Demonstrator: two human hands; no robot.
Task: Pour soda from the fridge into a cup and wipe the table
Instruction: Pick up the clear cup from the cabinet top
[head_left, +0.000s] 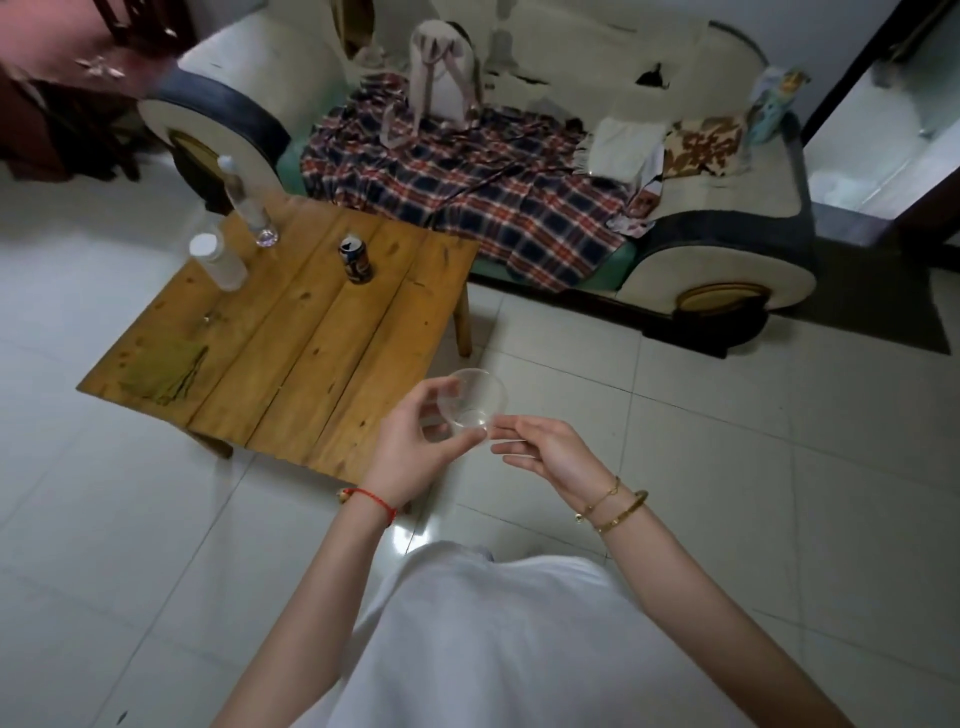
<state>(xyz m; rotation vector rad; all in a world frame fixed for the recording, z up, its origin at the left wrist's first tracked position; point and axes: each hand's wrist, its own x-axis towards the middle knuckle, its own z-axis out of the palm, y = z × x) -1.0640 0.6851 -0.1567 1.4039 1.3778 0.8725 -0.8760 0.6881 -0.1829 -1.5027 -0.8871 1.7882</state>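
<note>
Clear plastic cup (471, 402), empty, pinched in my left hand (415, 449); right hand (550, 452) open beside it. Dark soda can (356, 260) waits at eleven o'clock on the wooden table (311, 364). Pouring, wiping left.

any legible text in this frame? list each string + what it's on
None legible.
Soda can: dark label with orange print, too blurred to read.
Carton on the sofa arm: printing too small.
Two clear bottles: no label readable.
Plastic cup: no print visible.
</note>
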